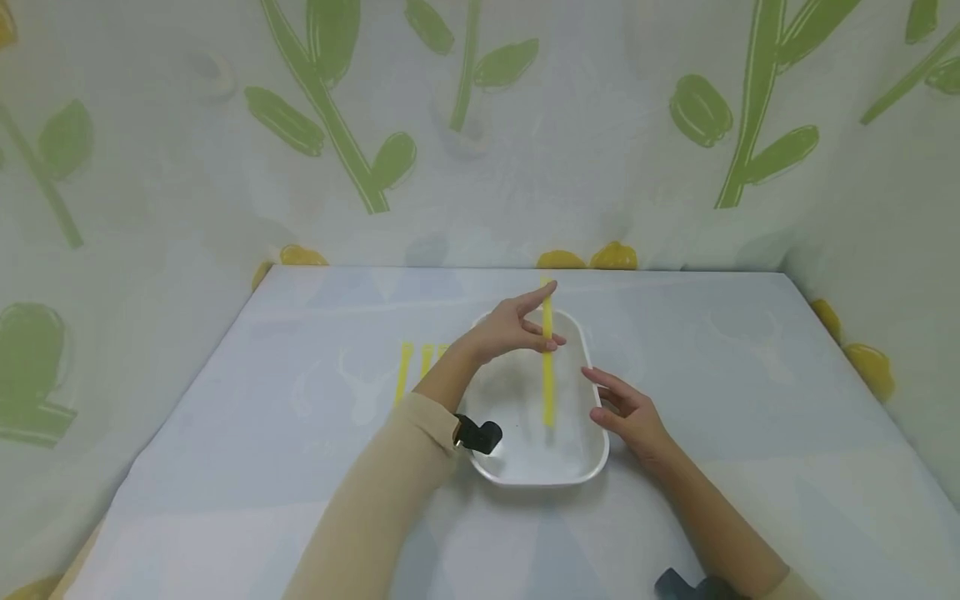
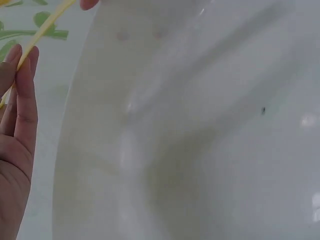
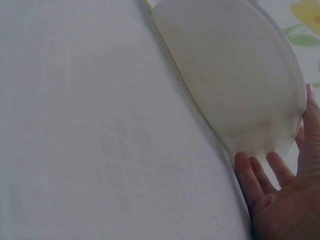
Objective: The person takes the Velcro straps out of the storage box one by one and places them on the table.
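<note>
My left hand (image 1: 513,327) reaches over a white rectangular tub (image 1: 495,477) with rounded corners. Between its thumb and fingers it pinches a long, thin yellow strip (image 1: 549,387), held lengthwise above the tub. The left wrist view shows the same strip (image 2: 47,25) caught at the fingertips, near the tub's curved wall (image 2: 90,130). On the other side, my right hand (image 1: 630,415) rests at the tub's right rim with loosely spread fingers. In the right wrist view, its fingertips (image 3: 242,160) are against the tub's outer side (image 3: 235,75).
Several similar yellow strips (image 1: 403,372) lie side by side on the pale tabletop, left of the tub and partly hidden by my left arm. Behind the table's far edge hangs a white backdrop (image 1: 585,167) with green leaves and yellow flowers. Both wrists carry black cameras (image 1: 480,435).
</note>
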The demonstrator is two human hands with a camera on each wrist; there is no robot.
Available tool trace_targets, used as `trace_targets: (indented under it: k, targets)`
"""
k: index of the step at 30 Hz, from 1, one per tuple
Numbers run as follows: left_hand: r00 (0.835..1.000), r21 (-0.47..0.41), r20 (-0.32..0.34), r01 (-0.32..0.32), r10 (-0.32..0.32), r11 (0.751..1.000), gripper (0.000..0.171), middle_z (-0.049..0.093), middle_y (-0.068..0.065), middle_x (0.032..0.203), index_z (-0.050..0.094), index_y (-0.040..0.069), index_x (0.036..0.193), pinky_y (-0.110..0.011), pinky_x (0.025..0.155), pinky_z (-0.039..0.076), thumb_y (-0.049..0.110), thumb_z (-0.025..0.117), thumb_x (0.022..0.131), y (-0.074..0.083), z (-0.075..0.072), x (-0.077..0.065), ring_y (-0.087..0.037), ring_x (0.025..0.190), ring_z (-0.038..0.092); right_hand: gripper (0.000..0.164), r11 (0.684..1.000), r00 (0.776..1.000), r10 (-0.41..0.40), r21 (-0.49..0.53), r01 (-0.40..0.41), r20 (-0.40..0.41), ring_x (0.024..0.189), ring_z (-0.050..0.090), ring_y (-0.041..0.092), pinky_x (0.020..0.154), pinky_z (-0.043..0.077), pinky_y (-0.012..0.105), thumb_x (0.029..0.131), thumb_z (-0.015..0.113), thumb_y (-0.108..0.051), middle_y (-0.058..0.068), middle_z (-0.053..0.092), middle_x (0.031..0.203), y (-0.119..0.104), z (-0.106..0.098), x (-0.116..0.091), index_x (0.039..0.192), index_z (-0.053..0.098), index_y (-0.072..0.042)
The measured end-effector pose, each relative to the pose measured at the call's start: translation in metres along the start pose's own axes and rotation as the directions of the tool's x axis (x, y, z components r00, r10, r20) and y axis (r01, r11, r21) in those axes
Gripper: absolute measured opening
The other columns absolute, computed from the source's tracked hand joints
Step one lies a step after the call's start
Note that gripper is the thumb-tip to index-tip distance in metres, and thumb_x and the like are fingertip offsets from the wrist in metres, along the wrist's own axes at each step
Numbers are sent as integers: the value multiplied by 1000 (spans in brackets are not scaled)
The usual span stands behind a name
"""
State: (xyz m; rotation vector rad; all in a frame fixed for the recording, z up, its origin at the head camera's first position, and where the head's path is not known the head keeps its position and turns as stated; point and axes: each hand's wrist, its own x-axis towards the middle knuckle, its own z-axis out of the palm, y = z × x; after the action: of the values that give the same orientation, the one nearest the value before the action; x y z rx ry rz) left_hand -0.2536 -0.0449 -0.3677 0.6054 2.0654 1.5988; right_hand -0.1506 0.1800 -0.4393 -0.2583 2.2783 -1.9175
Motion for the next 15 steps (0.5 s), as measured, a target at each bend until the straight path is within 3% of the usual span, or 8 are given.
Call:
trace_targets:
  k: [4,8,15]
  targets:
    - [1000,-23,3,-10,10,1000,89,44,-7,145,21,34,150,-44,107,35,8,72,82,7,-10,-6,-18,103,66,53,1000,1000,-19,6,19,3,126,46,32,86,49,21,89,63,-10,14,39,147,3,-1,0,138,45,-2]
    - [999,-50,-8,-33,32,998,88,22,2,156,22,36,149,-37,94,48,8,72,82,12,-18,-11,-22,106,65,52,999,999,-33,14,33,-2,120,51,17,85,50,21,89,64,-10,4,45,144,5,-2,0,138,48,-6]
    - [999,-27,-39,-28,27,999,88,16,3,158,22,36,149,-34,91,50,7,71,82,16,-38,-20,-20,105,65,49,996,997,-72,59,71,8,115,53,8,86,49,20,89,63,-7,-5,49,140,7,-3,-1,137,51,-12]
